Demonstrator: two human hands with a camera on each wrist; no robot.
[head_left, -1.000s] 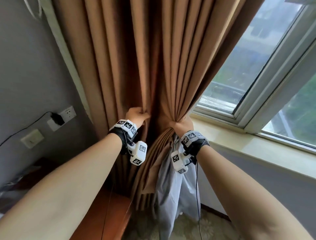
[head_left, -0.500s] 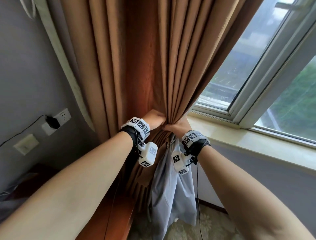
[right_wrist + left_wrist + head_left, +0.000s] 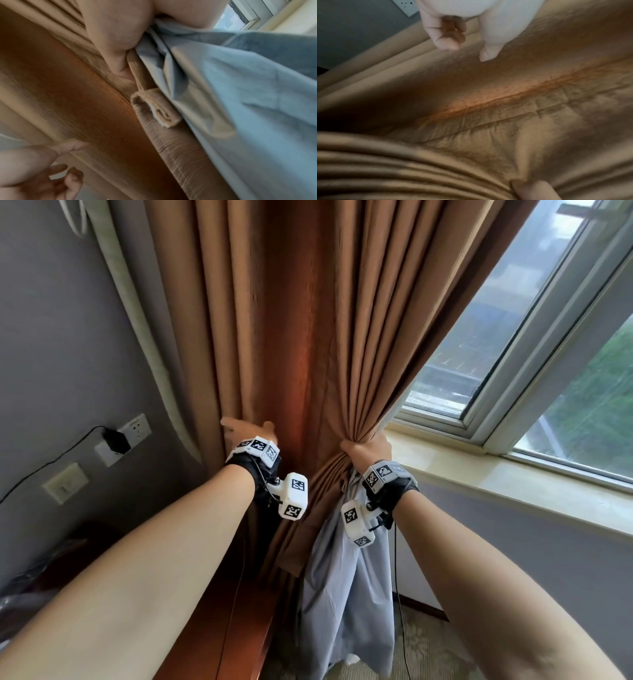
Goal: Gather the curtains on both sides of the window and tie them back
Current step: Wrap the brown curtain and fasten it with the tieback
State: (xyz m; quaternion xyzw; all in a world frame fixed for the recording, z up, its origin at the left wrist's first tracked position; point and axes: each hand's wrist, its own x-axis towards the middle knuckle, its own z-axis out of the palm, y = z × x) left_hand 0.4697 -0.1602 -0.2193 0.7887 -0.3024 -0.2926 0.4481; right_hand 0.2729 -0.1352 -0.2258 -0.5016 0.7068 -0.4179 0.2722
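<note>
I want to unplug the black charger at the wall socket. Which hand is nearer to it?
Left. The left hand reaches at the curtain folds on the charger side, apart from it; the right hand grips the gathered curtain farther off, by the window sill.

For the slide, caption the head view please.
Right hand grips the gathered brown curtain beside the window; left hand reaches for loose folds.

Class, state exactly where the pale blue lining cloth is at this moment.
In the head view, the pale blue lining hangs right of centre, below the right hand that grips the brown curtain, near the windowsill.
</note>
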